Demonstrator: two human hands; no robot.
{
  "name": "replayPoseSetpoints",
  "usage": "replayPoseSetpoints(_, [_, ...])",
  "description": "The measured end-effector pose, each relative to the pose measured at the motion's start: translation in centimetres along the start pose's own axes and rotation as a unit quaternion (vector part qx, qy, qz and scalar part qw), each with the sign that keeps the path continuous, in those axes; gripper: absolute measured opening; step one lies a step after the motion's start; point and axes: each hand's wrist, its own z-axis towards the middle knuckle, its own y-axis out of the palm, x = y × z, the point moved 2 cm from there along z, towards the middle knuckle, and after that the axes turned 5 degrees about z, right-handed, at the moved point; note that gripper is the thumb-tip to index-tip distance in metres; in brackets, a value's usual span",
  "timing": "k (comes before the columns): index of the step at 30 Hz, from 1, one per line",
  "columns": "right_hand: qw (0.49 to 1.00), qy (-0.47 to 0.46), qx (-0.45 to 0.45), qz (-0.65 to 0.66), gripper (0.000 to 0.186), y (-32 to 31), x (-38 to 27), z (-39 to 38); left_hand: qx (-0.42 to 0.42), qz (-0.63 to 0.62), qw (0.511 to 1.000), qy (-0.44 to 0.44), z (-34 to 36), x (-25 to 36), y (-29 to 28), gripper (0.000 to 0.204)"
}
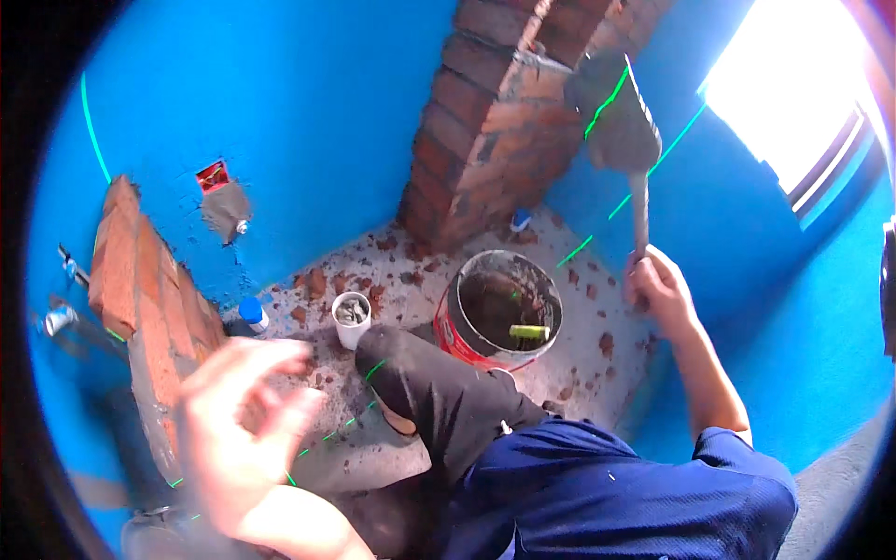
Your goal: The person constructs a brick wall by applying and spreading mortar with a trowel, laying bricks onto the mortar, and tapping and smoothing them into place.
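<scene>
My right hand [658,287] is raised on the right, fingers wrapped round the pale handle of a broad-headed grey tool [614,117]. Its wide flat head looks coated in mortar and overlaps the upper brick column [471,121] in the picture; I cannot tell whether they touch. My left hand [245,411], smeared by motion, hangs at the lower left. Its thumb and fingers are apart with nothing visible between them. Behind it is a low brick wall [149,299]. Beyond my fingers stands a white cup [351,315] holding grey material.
A red and black bucket [448,329] with a yellow-green object [529,332] inside stands by my bent knee [401,369]. Brick crumbs litter the floor [583,308]. A blue-capped container [253,315] stands near the blue wall [317,140], which has an open electrical box [213,177]. Green laser lines cross the scene.
</scene>
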Motion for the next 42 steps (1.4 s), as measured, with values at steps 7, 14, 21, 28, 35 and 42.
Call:
replayPoseSetpoints(7, [0.914, 0.386, -0.074, -0.106, 0.043, 5.6, 24.3, -4.0, 0.15, 0.14, 0.979, -0.016, -1.1, -0.3, 1.3, 0.015])
replayPoseSetpoints(14, [0.989, 0.142, -0.017, -0.044, 0.045, 7.4, 21.0, 3.4, 0.544, 0.171, 0.804, -0.168, -13.3, -5.9, -4.9, 0.025])
replayPoseSetpoints(21, [0.985, -0.012, -0.136, 0.11, 0.039, 11.8, 4.1, 11.1, 0.71, 0.124, 0.671, -0.176, -15.9, -12.9, -3.3, 0.01])
replayPoseSetpoints(28, [0.867, -0.345, -0.348, -0.087, 0.044, 26.7, -17.1, 10.8, 0.658, 0.033, 0.673, -0.336, -18.7, -13.7, -0.4, 0.036])
replayPoseSetpoints(35, [0.673, -0.555, -0.367, -0.324, 0.021, 43.8, -32.5, 6.5, 0.43, 0.131, 0.744, -0.495, -19.4, -14.6, 1.2, 0.042])
replayPoseSetpoints(42, [0.398, -0.722, -0.332, -0.457, 0.026, 58.7, -39.5, 0.3, 0.268, 0.1, 0.846, -0.45, -15.7, -13.9, 5.9, 0.035])
